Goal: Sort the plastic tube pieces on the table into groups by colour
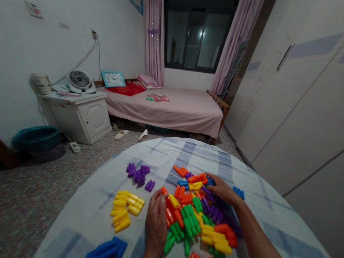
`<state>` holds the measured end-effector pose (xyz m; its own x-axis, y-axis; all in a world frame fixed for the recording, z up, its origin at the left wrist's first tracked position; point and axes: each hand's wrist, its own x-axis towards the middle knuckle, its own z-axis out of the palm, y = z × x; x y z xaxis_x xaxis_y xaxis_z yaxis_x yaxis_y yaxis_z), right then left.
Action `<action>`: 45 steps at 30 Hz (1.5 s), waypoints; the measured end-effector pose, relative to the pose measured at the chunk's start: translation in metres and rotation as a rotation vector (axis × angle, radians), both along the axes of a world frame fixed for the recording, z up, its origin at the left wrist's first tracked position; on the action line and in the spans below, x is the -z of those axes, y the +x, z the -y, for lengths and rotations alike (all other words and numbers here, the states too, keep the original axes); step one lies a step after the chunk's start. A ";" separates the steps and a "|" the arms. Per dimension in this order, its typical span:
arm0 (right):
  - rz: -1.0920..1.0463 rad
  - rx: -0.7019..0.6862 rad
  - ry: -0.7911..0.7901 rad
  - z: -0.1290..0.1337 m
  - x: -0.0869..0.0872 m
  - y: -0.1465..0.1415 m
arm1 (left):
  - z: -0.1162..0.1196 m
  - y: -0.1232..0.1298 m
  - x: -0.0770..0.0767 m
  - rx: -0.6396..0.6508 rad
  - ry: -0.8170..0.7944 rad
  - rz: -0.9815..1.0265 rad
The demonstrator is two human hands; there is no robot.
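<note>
A mixed pile of finger-shaped plastic building pieces lies before me, with green pieces [190, 221], yellow pieces [216, 238] and orange pieces [183, 194] among it. My left hand [157, 221] stands on edge at the pile's left side, fingers extended and close together, beside a red-orange piece [170, 206]. Over the far right of the pile reaches my right hand [223, 189], its fingertips closed around a blue piece [210, 181]. Its palm and wrist partly cover purple pieces [209, 196].
Sorted groups lie left of the pile: purple pieces [137, 174], yellow pieces [126, 208] and blue pieces [105, 255]. More blue pieces [238, 192] sit beyond my right wrist. The round table [76, 217] has a checked cloth. A bed [174, 108] stands behind.
</note>
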<state>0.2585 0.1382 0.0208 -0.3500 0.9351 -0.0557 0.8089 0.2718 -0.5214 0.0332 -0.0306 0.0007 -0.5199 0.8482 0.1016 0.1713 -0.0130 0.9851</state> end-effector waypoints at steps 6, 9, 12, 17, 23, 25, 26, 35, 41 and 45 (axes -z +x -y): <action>-0.006 -0.024 0.120 0.008 0.004 0.002 | -0.001 0.000 0.000 -0.014 0.004 -0.012; -0.048 0.019 0.226 0.012 0.003 0.006 | -0.001 0.000 0.001 -0.006 0.017 -0.024; -0.019 0.189 0.377 0.009 -0.007 0.023 | -0.002 0.000 0.003 -0.008 0.009 -0.027; 0.168 0.389 0.518 -0.002 -0.008 0.071 | -0.002 0.000 0.006 -0.011 0.016 -0.019; 0.268 0.447 0.312 0.009 0.016 0.092 | -0.002 0.000 0.007 -0.014 0.028 -0.018; 0.276 0.454 0.394 0.016 0.009 0.078 | -0.002 0.000 0.006 -0.013 0.018 -0.016; 0.264 0.433 0.463 0.020 0.003 0.066 | -0.002 0.001 0.006 -0.011 0.013 -0.019; 0.106 -0.296 0.392 0.055 -0.029 -0.082 | -0.002 0.000 0.007 -0.001 0.023 -0.011; 0.366 -0.253 0.322 0.053 -0.033 -0.111 | -0.002 0.000 0.006 0.003 0.031 -0.021; 0.447 -0.222 0.348 0.050 -0.034 -0.116 | -0.003 0.000 0.004 -0.001 0.030 -0.023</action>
<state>0.1429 0.0878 0.0549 -0.5521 0.8321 0.0533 0.8334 0.5526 0.0052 0.0332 -0.0281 -0.0035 -0.5182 0.8440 0.1387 0.1942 -0.0419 0.9801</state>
